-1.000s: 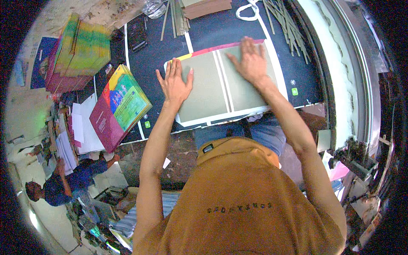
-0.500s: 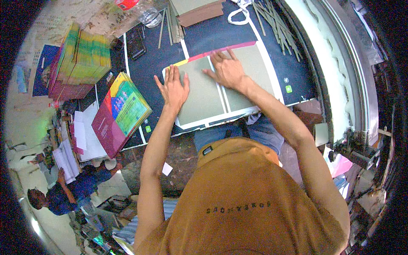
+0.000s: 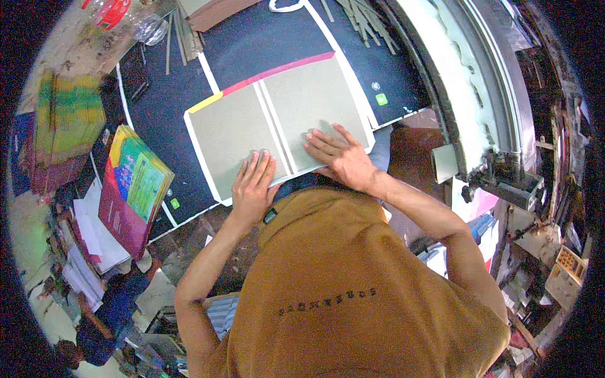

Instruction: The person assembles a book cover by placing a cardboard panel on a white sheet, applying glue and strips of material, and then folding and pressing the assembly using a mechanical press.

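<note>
A book cover lies inside up on the dark work table, with two grey boards (image 3: 233, 135) on a white-edged sheet. A narrow spine strip (image 3: 274, 129) runs between the boards. Along the far side, a folded-over edge (image 3: 265, 74) shows yellow, red and magenta. My left hand (image 3: 253, 186) has its fingers on the left board near the close edge, thumb at the rim. My right hand (image 3: 343, 160) rests its fingers on the right board, thumb below the near edge. That edge lies between fingers and thumbs, overhanging the table toward my lap.
Colourful books (image 3: 135, 189) stand stacked at the left, with a taller stack (image 3: 69, 132) beyond. Thin board strips (image 3: 365, 25) lie at the far right, near a metal machine frame (image 3: 498, 82). A plastic bottle (image 3: 150, 28) lies at far left. Another person (image 3: 113, 315) is at lower left.
Both hands have moved from the far folded edge to the near edge. The cover has slid toward me across the table. My view has shifted to the right.
</note>
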`<state>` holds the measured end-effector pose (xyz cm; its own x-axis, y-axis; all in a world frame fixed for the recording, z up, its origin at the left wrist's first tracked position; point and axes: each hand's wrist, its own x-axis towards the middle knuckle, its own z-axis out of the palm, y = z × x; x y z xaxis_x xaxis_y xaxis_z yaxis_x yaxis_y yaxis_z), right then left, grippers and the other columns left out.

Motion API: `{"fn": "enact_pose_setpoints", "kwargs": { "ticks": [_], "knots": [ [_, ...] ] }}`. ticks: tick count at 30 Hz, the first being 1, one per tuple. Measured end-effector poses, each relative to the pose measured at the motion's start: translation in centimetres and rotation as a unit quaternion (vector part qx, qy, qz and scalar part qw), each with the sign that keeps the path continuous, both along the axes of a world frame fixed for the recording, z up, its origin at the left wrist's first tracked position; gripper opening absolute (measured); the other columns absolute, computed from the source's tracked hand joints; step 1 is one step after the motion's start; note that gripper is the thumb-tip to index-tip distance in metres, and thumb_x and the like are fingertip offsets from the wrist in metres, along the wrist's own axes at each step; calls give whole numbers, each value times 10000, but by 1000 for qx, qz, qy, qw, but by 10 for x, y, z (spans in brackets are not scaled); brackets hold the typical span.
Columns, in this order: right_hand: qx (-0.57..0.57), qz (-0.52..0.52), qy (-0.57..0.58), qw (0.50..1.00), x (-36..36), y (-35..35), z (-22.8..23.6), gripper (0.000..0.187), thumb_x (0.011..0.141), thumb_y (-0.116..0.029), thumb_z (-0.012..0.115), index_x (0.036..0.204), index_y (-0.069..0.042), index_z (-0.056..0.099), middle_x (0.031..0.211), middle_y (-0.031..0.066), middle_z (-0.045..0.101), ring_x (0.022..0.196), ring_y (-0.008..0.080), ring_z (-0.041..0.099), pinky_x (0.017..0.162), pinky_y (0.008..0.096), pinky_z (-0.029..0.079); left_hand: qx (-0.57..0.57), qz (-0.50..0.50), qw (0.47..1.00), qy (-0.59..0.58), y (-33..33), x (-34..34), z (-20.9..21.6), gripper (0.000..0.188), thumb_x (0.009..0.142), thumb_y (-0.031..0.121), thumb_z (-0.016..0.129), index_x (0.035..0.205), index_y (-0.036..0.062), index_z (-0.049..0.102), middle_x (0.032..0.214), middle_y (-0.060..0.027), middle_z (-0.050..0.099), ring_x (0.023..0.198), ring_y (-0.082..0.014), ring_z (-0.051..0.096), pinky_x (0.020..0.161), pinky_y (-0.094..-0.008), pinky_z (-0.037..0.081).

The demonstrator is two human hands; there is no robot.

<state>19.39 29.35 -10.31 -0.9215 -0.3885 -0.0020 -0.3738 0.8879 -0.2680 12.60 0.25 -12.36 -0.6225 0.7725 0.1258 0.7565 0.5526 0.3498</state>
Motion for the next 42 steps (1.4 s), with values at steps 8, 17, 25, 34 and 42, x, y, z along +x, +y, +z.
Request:
{"fn": "enact_pose_setpoints", "kwargs": {
  "ticks": [8, 17, 25, 34, 42],
  "knots": [
    [11, -19, 51, 998, -58, 3, -4, 557, 959, -475, 609, 1408, -146, 591, 1523, 42, 542, 1439, 190, 469, 1240, 535, 245, 68, 10, 995, 74, 28, -45, 9, 374, 894, 283, 751, 1202, 76, 702, 1318, -132, 629, 1260, -347, 582, 1058, -527, 450],
    [-25, -28, 29, 999, -66, 5, 4, 518, 928, -524, 634, 1294, -161, 689, 1422, 30, 632, 1346, 197, 566, 1192, 513, 339, 53, -7, 997, -48, 36, -50, 12, 348, 892, 297, 755, 1132, 52, 700, 1310, -174, 571, 1278, -407, 517, 1075, -548, 410],
    [-4, -13, -42, 999, -80, 14, 24, 545, 891, -409, 707, 1360, -141, 642, 1453, 37, 609, 1364, 212, 544, 1165, 495, 370, -123, 47, 991, 9, 52, -62, 21, 824, 996, 526, 546, 1527, -72, 348, 1651, -257, 245, 1532, -441, 233, 1216, -630, 203],
    [0, -157, 72, 985, -82, -43, -25, 695, 958, -372, 631, 1542, -56, 425, 1609, 129, 414, 1512, 286, 354, 1223, 520, 281, -126, 56, 990, 21, 54, -70, 11, 572, 980, 404, 585, 1358, -23, 539, 1410, -200, 503, 1321, -392, 472, 1185, -700, 197],
    [56, -149, 71, 985, -117, -46, -13, 699, 1048, -468, 453, 1631, -124, 282, 1694, 108, 266, 1576, 309, 197, 1260, 523, 151, 4, 52, 988, 143, 54, -85, -19, 460, 981, 465, 567, 1183, 59, 647, 1181, -157, 592, 1205, -309, 545, 1107, -750, 249]
  ]
}}
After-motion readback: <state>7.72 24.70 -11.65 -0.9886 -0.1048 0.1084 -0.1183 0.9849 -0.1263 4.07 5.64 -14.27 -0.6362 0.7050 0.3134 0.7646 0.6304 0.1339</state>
